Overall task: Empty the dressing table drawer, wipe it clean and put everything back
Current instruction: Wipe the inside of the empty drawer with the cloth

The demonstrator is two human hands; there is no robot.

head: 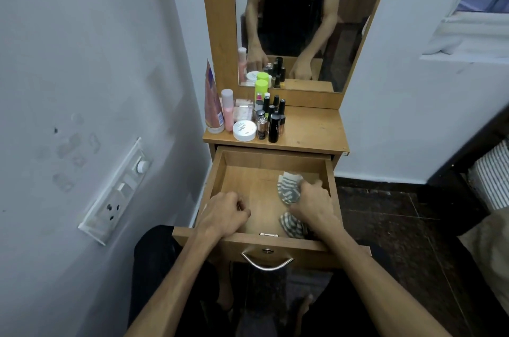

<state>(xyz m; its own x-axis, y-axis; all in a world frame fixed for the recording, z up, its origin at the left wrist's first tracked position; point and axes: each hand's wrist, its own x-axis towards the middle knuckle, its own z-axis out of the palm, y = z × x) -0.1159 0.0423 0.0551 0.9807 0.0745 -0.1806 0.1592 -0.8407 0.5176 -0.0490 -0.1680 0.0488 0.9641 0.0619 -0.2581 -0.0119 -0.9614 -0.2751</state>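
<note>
The wooden drawer (220, 171) of the dressing table stands pulled out, its floor bare apart from a grey-and-white striped cloth (287, 189). My right hand (314, 203) lies on the cloth at the drawer's right side, fingers curled over it. My left hand (223, 215) hovers over the drawer's left front corner with fingers curled in; I see nothing in it. Cosmetics stand grouped on the table top (311, 130): a white jar (244, 130), dark bottles (274, 123), a pink bottle (228, 109) and a pink tube (213, 105).
A mirror (292, 19) rises behind the table top. A wall with a switch panel (115, 193) is close on the left. A metal handle (267, 261) sits on the drawer front. Striped bedding (493, 179) lies at the right edge, above dark floor tiles.
</note>
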